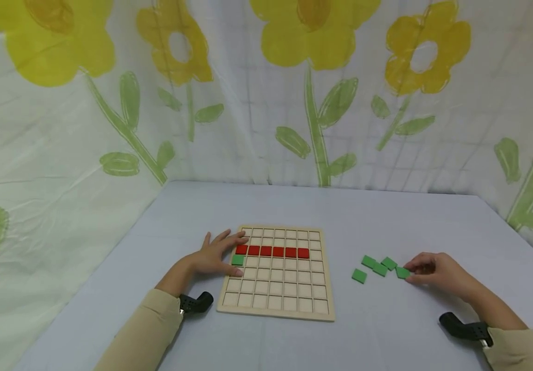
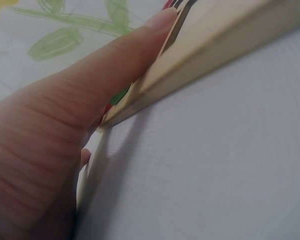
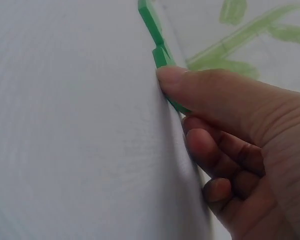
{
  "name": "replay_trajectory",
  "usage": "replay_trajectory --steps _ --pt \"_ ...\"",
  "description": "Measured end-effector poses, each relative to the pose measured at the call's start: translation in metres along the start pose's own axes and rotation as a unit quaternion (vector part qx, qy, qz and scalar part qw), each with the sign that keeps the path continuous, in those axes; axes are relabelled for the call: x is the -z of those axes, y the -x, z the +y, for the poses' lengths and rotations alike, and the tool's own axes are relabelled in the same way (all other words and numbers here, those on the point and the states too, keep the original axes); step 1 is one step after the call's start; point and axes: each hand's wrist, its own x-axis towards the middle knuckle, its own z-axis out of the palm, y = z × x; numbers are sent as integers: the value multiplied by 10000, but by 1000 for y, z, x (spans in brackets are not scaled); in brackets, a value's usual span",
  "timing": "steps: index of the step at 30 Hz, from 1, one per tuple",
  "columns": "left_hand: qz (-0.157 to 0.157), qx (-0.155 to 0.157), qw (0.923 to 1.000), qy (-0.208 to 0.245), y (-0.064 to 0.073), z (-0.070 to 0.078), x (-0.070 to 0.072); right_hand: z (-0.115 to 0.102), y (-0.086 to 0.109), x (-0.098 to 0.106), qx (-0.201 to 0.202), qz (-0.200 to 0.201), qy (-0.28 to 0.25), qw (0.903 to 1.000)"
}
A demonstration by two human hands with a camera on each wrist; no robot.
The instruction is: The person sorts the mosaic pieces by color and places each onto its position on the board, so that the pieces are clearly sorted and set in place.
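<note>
A square wooden grid board [image 1: 276, 313] lies on the table, left of the middle. One row of it holds several red tiles [image 1: 266, 251], and one green tile [image 1: 237, 259] sits just below the leftmost of them. My left hand [image 1: 211, 256] rests over the board's left edge with fingers spread; in the left wrist view its thumb [image 2: 140, 45] lies straight on the frame. Off to the right, my right hand [image 1: 438, 273] pinches a green tile [image 1: 402, 272] between thumb and fingers, low at the tabletop. The right wrist view shows the thumb [image 3: 180, 82] covering part of that tile.
Several loose green tiles [image 1: 380, 269] lie between the board and my right hand, some touching or overlapping. A pale cloth covers the table [image 1: 364, 221]. Behind it hangs a curtain [image 1: 248, 113] with yellow flowers. Each wrist wears a black strapped camera [image 1: 463, 328].
</note>
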Motion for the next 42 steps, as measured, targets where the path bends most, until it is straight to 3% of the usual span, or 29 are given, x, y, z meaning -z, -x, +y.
replay_trajectory --steps 9,15,20,34,42 --pt "1 -3 10000 -2 0 3 1 -3 -1 5 109 52 381 9992" --pt "-4 -27 10000 20 1 1 1 -9 -3 11 249 -82 330 9991" --pt "16 -42 10000 -14 1 0 1 -13 -8 14 115 -95 324 9994" --pt "1 8 10000 10 1 2 2 -28 -22 8 -72 -38 532 9985" --pt "9 0 10000 23 0 2 1 -35 -29 4 125 -80 398 9991"
